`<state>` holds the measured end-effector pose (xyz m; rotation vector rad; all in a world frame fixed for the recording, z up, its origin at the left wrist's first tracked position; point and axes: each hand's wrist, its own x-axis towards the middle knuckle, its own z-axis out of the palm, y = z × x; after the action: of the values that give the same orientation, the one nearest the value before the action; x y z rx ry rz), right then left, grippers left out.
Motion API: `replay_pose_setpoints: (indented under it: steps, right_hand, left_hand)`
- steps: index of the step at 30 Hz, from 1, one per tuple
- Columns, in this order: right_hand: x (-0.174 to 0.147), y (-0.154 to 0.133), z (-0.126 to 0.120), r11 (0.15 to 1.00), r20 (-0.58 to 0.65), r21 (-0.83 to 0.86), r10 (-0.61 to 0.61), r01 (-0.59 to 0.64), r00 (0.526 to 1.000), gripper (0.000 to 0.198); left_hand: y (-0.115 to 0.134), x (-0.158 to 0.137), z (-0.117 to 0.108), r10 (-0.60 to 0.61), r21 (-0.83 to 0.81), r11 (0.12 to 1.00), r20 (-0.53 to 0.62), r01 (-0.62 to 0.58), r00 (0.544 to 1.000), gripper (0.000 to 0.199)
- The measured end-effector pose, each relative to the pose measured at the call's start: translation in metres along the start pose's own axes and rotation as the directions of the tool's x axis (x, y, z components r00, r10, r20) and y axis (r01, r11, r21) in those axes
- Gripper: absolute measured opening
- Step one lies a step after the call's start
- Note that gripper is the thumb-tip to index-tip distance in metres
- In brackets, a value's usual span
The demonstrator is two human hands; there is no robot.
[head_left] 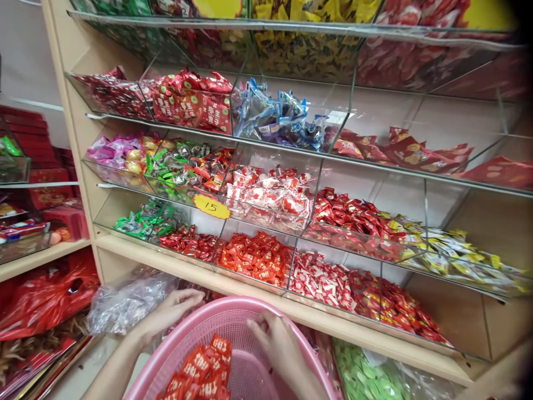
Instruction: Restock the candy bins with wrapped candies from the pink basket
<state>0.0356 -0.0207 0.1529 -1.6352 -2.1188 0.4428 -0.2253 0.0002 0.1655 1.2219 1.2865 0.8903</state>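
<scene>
A pink plastic basket (162, 355) with mesh sides is at the bottom middle. Red-wrapped candies (204, 369) lie in its left part. My left hand (177, 311) is just outside the basket's far left rim, fingers stretched out and nothing visible in them. Over the inside of the basket, near the right wall, is my right hand (275, 339). Its fingers are loosely bent, the thumb stands apart, and I see nothing held. Beyond the rim, a clear shelf bin holds similar red-orange candies (254, 258).
Tiered clear bins hold wrapped sweets, including blue packets (275, 114) and red-and-white candies (320, 280). A yellow price tag (212, 206) hangs on one bin. Below the wooden shelf edge (366, 333) are a crumpled clear bag (129, 303) and green-wrapped candies (368, 372).
</scene>
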Motion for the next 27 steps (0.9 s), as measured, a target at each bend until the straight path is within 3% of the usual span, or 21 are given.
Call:
replay_pose_setpoints:
  steps: [5,9,13,17,22,27]
  right_hand:
    - [0.003,0.002,-0.008,0.997,0.014,0.061,-0.038,0.037,0.999,0.03]
    - [0.015,-0.006,-0.037,0.992,0.05,0.053,-0.117,0.114,0.992,0.021]
    - [0.042,-0.014,-0.077,0.971,0.061,0.002,-0.239,0.239,0.969,0.015]
    - [0.073,-0.016,-0.1,0.908,0.111,-0.279,-0.294,0.314,0.949,0.016]
    - [0.1,-0.017,-0.096,0.77,0.278,-0.502,-0.289,0.395,0.916,0.029]
    - [0.107,-0.018,-0.085,0.742,0.3,-0.555,-0.244,0.377,0.922,0.031]
  left_hand:
    - [0.006,0.002,0.002,-0.022,-0.083,0.996,0.226,0.041,0.974,0.042]
    - [0.018,0.005,-0.003,-0.013,-0.114,0.992,0.372,0.059,0.928,0.042]
    - [0.013,0.003,-0.005,-0.024,-0.166,0.981,0.396,0.098,0.918,0.052]
    - [0.003,0.003,-0.002,-0.043,-0.198,0.972,0.373,0.125,0.927,0.053]
    - [-0.003,0.01,0.0,-0.06,-0.208,0.967,0.375,0.147,0.925,0.057]
    - [-0.008,0.014,0.0,-0.056,-0.188,0.973,0.372,0.134,0.926,0.058]
